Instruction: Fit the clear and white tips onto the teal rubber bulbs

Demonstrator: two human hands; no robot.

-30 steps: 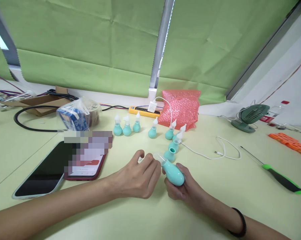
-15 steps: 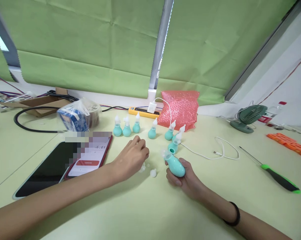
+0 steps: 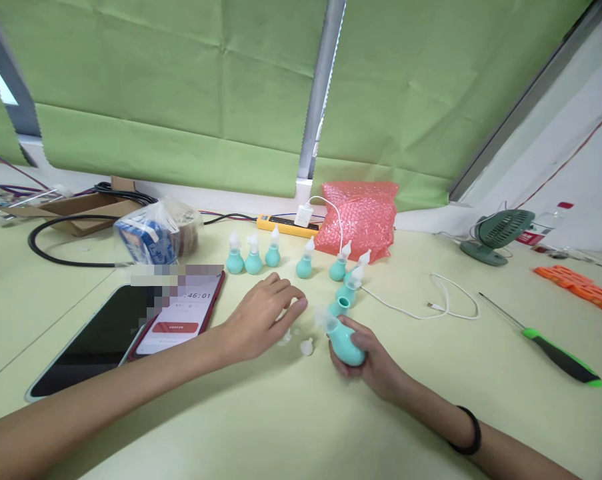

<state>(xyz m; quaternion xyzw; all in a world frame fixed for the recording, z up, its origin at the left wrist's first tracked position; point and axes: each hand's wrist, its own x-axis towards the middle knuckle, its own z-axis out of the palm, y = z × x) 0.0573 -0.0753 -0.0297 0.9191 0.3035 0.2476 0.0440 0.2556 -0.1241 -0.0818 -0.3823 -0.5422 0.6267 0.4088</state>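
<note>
My right hand [image 3: 368, 363] is wrapped round a teal nasal aspirator [image 3: 347, 341], its bulb tilted and its clear tip pointing up and left toward my other hand. My left hand [image 3: 265, 313] hovers over small clear pieces, thumb and forefinger tips close together; whatever they pinch is hidden. Under and beside it lie a clear piece [image 3: 284, 337] and a small white cap [image 3: 307, 347]. A teal bulb with an open mouth [image 3: 339, 307] stands just behind the held one. Several teal aspirators with clear tips stand farther back, among them one in the middle [image 3: 304, 267].
To the left lie a phone with a lit screen [image 3: 173, 327] and a dark tablet-like device [image 3: 91, 347]. Pink bubble wrap [image 3: 358, 217] and a yellow power strip [image 3: 281, 225] are at the back. Rightward are a white cable [image 3: 405, 312], a screwdriver [image 3: 555, 357] and a green fan [image 3: 503, 233].
My left thumb and forefinger have stretched out toward the right. The aspirator in my right hand has shifted slightly left and down, showing more of the open bulb behind it.
</note>
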